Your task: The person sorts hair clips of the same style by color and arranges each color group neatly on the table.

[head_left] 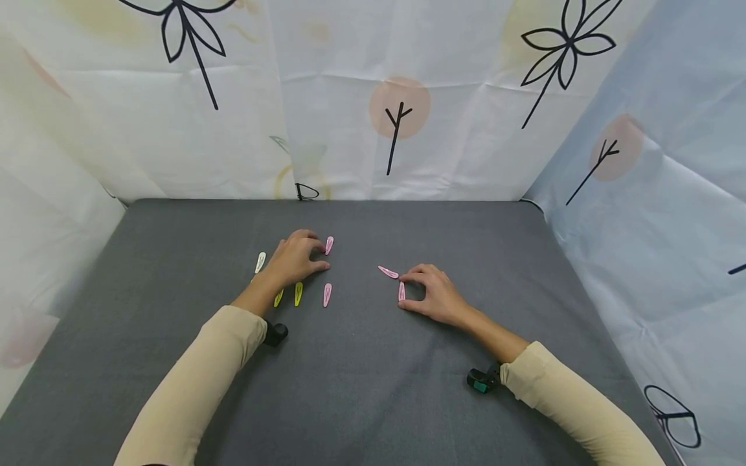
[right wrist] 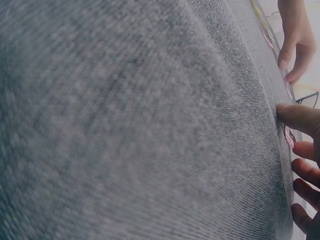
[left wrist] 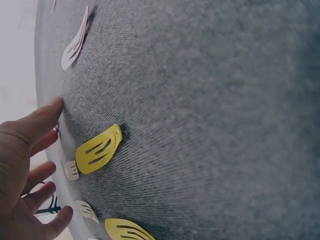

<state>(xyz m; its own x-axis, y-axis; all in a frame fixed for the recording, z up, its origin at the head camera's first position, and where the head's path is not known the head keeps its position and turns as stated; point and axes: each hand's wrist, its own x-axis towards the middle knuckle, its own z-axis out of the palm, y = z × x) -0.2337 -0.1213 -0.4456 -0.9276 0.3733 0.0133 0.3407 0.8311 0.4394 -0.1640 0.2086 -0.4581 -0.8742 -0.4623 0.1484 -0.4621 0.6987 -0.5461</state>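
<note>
My right hand (head_left: 434, 294) pinches a pink snap hair clip (head_left: 401, 291) on the grey table, thumb at its near end and forefinger at its far end. Another pink clip (head_left: 388, 272) lies just beyond those fingertips. On the left, my left hand (head_left: 298, 255) reaches over the table with thumb and forefinger spread. Its forefinger is right at a pink clip (head_left: 329, 245). Closer to me lies one more pink clip (head_left: 327, 295). Beside the left wrist are two yellow clips (head_left: 298, 294) and a white clip (head_left: 260, 262). The left wrist view shows a yellow clip (left wrist: 100, 150) below the thumb.
A grey cloth-covered table (head_left: 361, 388) spreads beneath both arms. White printed curtains (head_left: 338, 129) hang along its back and sides. Dark wrist cameras (head_left: 482, 380) sit on both wrists, close above the cloth.
</note>
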